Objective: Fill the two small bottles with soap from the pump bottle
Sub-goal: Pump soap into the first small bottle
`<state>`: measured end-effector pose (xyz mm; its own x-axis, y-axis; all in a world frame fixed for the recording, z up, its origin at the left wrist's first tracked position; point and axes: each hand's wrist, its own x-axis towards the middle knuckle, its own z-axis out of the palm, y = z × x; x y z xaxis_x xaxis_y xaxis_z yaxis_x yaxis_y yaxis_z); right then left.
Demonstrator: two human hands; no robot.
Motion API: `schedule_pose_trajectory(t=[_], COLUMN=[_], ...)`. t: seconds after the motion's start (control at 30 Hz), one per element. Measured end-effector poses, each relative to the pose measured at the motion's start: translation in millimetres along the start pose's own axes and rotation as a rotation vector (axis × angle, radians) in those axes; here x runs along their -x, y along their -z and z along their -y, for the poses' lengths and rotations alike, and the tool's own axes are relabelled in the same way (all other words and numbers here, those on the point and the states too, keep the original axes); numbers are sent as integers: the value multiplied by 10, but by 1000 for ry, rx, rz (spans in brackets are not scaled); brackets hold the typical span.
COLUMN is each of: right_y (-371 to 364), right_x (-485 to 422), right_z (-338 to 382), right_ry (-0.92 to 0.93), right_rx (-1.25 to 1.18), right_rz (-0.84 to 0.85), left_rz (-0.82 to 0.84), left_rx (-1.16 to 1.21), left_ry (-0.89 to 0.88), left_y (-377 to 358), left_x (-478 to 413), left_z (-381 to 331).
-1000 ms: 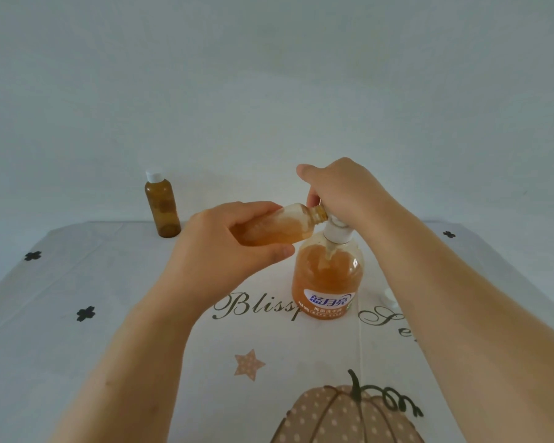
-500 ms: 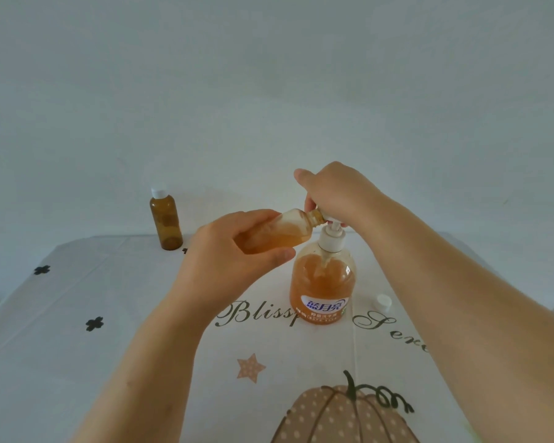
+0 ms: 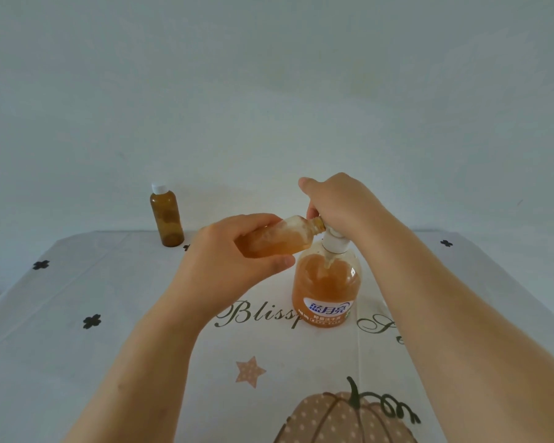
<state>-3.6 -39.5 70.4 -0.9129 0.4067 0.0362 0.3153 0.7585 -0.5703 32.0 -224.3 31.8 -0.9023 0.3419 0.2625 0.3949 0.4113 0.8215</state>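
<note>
Right hand [image 3: 336, 203] has sunk slightly on the pump bottle [image 3: 325, 292], fingers curled over its head to dispense. Left hand [image 3: 234, 260] grasps an open small bottle [image 3: 279, 239], tilted nearly flat so its mouth reaches the spout hidden beneath the right hand. Second small bottle [image 3: 167, 219], capped, stands beyond the left hand.

The tabletop [image 3: 77, 362] is covered by a white cloth [image 3: 141, 282] printed with black clover marks [image 3: 92, 321], grey script lettering [image 3: 253, 316], a dotted star [image 3: 250, 370] and a dotted pumpkin [image 3: 339, 417] at the near edge. The pump bottle [image 3: 327, 292] stands upright on the lettering near the middle. A small amber bottle [image 3: 167, 219] with a white cap stands upright at the far edge, well to the left.
</note>
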Motion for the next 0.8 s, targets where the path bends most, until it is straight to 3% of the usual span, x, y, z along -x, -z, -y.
schedule_pose_trajectory(t=[0.8], right_y=[134], right_x=[75], right_z=[103], right_ry=[12], right_rx=[-3], right_rz=[17], left_rz=[-52], left_rx=[57], left_ry=[-50], left_y=[-16], left_x=[43], left_z=[-51])
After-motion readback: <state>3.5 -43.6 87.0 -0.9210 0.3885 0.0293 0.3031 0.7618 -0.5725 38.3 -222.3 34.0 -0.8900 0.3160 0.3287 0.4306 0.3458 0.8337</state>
